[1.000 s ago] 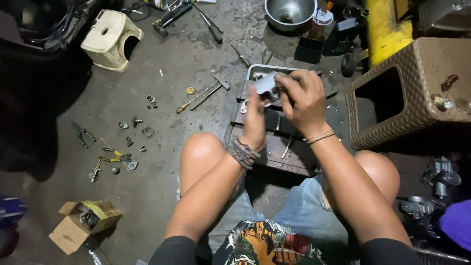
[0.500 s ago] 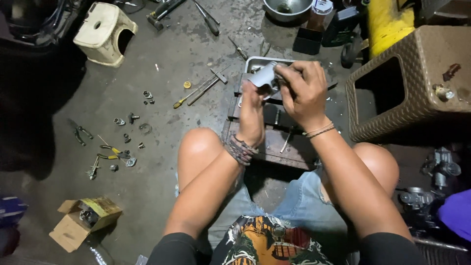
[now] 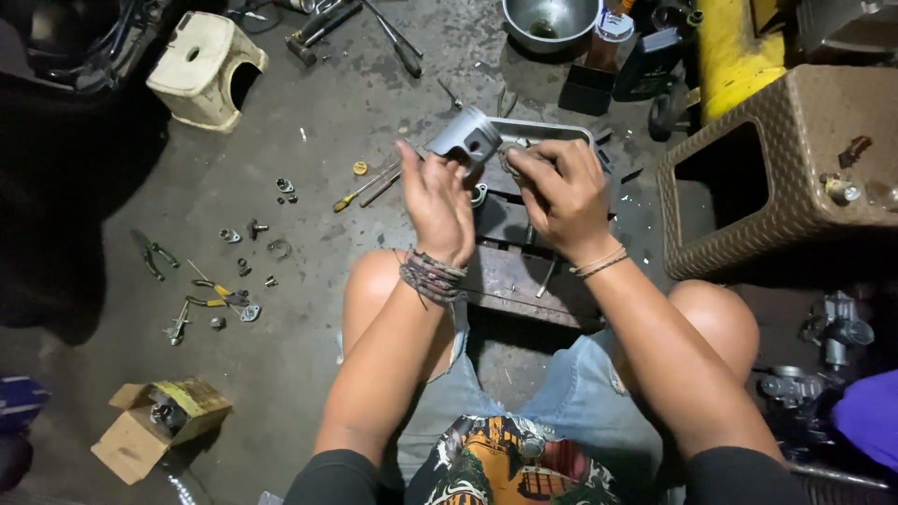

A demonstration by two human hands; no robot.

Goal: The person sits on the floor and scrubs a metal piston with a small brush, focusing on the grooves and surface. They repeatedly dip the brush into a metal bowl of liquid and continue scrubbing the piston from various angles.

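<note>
Piston (image 3: 466, 137), grey metal, sits up at the fingertips of the left hand (image 3: 435, 201), held above the concrete floor (image 3: 318, 122) in front of the knees, tilted so its flat crown faces up and toward the left. Left fingers (image 3: 409, 161) are closed around its lower side, thumb tucked behind where I can't see it. Right hand (image 3: 559, 192) is just beside it, fingers curled and pinched on something small and thin right at the piston's skirt; too small to tell what it is, could be a ring or clip. Both wrists have bracelets, the left one a thick stack of braided ones.

Under the hands there's a shallow metal tray (image 3: 552, 128) and a dark rusty metal block (image 3: 524, 281) between the knees. Off to the left on the floor lies a yellow-handled screwdriver (image 3: 360, 193) next to a long rod, a small yellow cap, and a scatter of nuts and little parts. Further left are pliers (image 3: 221, 297) with yellow grips and another dark pair. A cream plastic stool (image 3: 206, 70) stands near the top left, a steel bowl (image 3: 550, 22) at the top, a brown woven stool (image 3: 795, 178) on the right, and an open cardboard box (image 3: 157, 425) bottom left
</note>
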